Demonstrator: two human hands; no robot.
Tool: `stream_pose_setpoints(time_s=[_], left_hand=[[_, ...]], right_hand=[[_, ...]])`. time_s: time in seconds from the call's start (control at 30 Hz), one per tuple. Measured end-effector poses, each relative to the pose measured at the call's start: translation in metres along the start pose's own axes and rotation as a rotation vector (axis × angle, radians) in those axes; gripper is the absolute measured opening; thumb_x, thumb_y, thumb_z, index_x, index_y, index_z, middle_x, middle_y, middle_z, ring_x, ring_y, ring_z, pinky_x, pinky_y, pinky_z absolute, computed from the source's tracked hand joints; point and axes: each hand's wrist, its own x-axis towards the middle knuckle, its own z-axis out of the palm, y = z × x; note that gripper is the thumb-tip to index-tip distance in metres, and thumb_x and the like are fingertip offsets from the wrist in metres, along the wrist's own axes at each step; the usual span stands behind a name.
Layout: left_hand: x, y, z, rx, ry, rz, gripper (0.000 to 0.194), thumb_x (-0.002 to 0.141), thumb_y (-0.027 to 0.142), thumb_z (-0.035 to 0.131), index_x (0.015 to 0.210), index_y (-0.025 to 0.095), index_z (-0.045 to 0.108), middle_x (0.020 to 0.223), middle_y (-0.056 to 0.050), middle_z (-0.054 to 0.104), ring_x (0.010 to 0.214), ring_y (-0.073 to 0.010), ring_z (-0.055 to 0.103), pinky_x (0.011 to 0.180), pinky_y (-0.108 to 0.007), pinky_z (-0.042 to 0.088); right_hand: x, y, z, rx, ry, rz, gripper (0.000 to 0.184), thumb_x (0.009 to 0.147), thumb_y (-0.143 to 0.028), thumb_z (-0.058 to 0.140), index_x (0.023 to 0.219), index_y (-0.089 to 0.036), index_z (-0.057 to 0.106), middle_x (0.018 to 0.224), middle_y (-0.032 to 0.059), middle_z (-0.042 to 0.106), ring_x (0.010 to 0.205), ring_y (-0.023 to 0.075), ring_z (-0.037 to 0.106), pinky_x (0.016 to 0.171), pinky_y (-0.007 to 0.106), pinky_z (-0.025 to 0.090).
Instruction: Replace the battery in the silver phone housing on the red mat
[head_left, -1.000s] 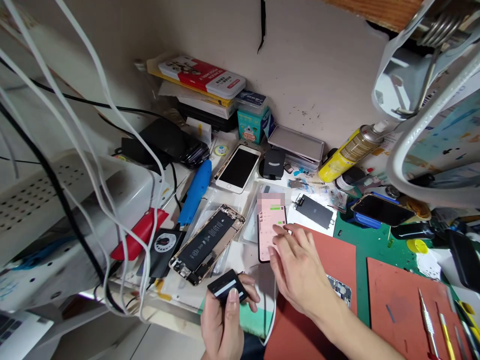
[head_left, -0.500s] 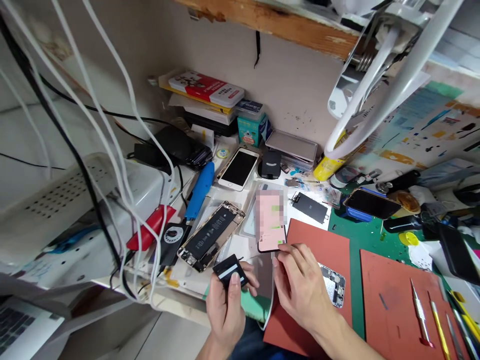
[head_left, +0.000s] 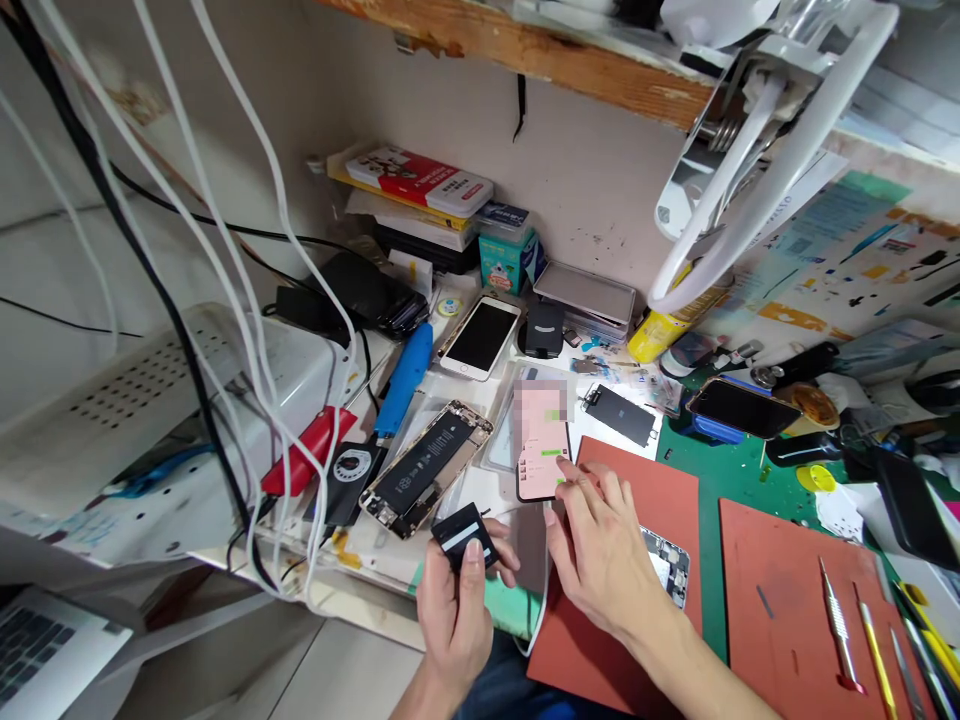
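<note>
Small black component with a white stripe pinched between the thumb and fingers of the left hand, raised just off the desk, while the right hand is held loosely spread. Its fingertips are rested lightly on the lower edge of a lit smartphone, whose pink screen is partly pixelated. Each item is thus controlled by a separate hand, with the small component kept clear of the surrounding clutter.

An opened gold-framed phone with a black battery is laid to the left of the lit handset, and a white-fronted phone and a blue-handled tool are placed beyond it. Two terracotta work mats are spread across the desk with a green cutting mat between them, and a metal pick is laid on the right-hand mat. A yellow spray can is stood near the wall, below a white ring lamp mounted at a wooden shelf edge. White cables are hung across the left side, above a laptop.
</note>
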Motion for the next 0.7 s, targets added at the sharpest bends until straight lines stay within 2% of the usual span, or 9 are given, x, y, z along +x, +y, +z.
stream_pose_setpoints(time_s=[0.07,0.17,0.27,0.37,0.43,0.47,0.57,0.63,0.7], left_hand=[[0.000,0.000,0.000,0.010,-0.005,-0.003,0.016,0.108,0.037,0.060,0.108,0.021,0.060,0.108,-0.010,0.075,0.066,-0.0158,0.068,0.052,-0.028,0.056],[0.000,0.000,-0.001,0.012,-0.019,0.013,0.015,0.109,0.035,0.057,0.108,0.021,0.059,0.109,-0.010,0.075,0.069,-0.0163,0.069,0.054,-0.028,0.057],[0.000,-0.001,-0.001,0.009,-0.031,0.027,0.013,0.110,0.033,0.055,0.109,0.021,0.057,0.109,-0.009,0.075,0.073,-0.0176,0.072,0.056,-0.029,0.059],[0.000,0.000,-0.001,0.007,-0.041,0.032,0.012,0.111,0.032,0.053,0.110,0.020,0.057,0.111,-0.010,0.074,0.076,-0.0181,0.073,0.056,-0.029,0.059],[-0.001,0.000,-0.001,0.007,-0.045,0.034,0.013,0.111,0.031,0.052,0.110,0.020,0.057,0.113,-0.011,0.074,0.076,-0.0177,0.073,0.057,-0.028,0.059],[-0.001,0.000,-0.002,0.010,-0.047,0.032,0.013,0.111,0.031,0.052,0.110,0.019,0.057,0.114,-0.011,0.074,0.075,-0.0172,0.073,0.057,-0.028,0.058],[-0.003,-0.001,-0.003,0.025,-0.048,0.013,0.014,0.111,0.031,0.052,0.110,0.019,0.058,0.111,-0.012,0.075,0.070,-0.0156,0.070,0.058,-0.028,0.059],[-0.003,-0.001,-0.003,0.029,-0.044,0.004,0.015,0.111,0.032,0.053,0.110,0.019,0.059,0.108,-0.012,0.075,0.068,-0.0156,0.069,0.056,-0.028,0.058],[-0.003,-0.001,-0.003,0.028,-0.032,0.004,0.015,0.110,0.033,0.054,0.110,0.020,0.060,0.109,-0.012,0.075,0.070,-0.0165,0.070,0.055,-0.028,0.058]], right_hand=[[0.001,0.002,-0.002,-0.004,0.008,-0.010,0.014,0.107,-0.022,0.052,0.117,-0.018,0.062,0.143,0.0155,0.068,0.122,0.0356,0.056,0.091,0.052,0.051],[-0.002,0.012,-0.003,-0.013,0.152,0.020,0.015,0.108,-0.018,0.051,0.118,-0.020,0.062,0.126,0.0141,0.073,0.111,0.0305,0.063,0.087,0.046,0.054],[-0.008,0.031,0.000,-0.098,0.349,0.117,0.017,0.109,-0.014,0.049,0.108,-0.021,0.063,0.095,0.0080,0.073,0.079,0.0210,0.067,0.066,0.034,0.051],[-0.012,0.042,0.000,-0.162,0.431,0.156,0.011,0.108,-0.018,0.059,0.099,-0.022,0.063,0.076,0.0018,0.067,0.057,0.0165,0.056,0.053,0.033,0.040],[-0.013,0.038,-0.003,-0.110,0.384,0.067,0.006,0.106,-0.017,0.062,0.102,-0.021,0.063,0.077,0.0025,0.068,0.061,0.0176,0.057,0.058,0.033,0.045],[-0.013,0.034,-0.004,-0.058,0.321,0.000,0.006,0.106,-0.014,0.061,0.106,-0.020,0.063,0.083,0.0050,0.071,0.069,0.0195,0.062,0.065,0.034,0.049],[-0.014,0.018,-0.007,0.107,0.091,-0.168,0.016,0.106,-0.010,0.053,0.117,-0.017,0.062,0.117,0.0139,0.076,0.102,0.0275,0.066,0.084,0.043,0.056],[-0.015,0.011,-0.007,0.154,0.016,-0.203,0.019,0.105,-0.011,0.051,0.119,-0.017,0.062,0.129,0.0152,0.074,0.112,0.0307,0.063,0.087,0.046,0.055],[-0.014,0.008,-0.006,0.171,-0.003,-0.204,0.019,0.105,-0.011,0.051,0.119,-0.017,0.062,0.129,0.0147,0.075,0.113,0.0312,0.062,0.086,0.047,0.055]])
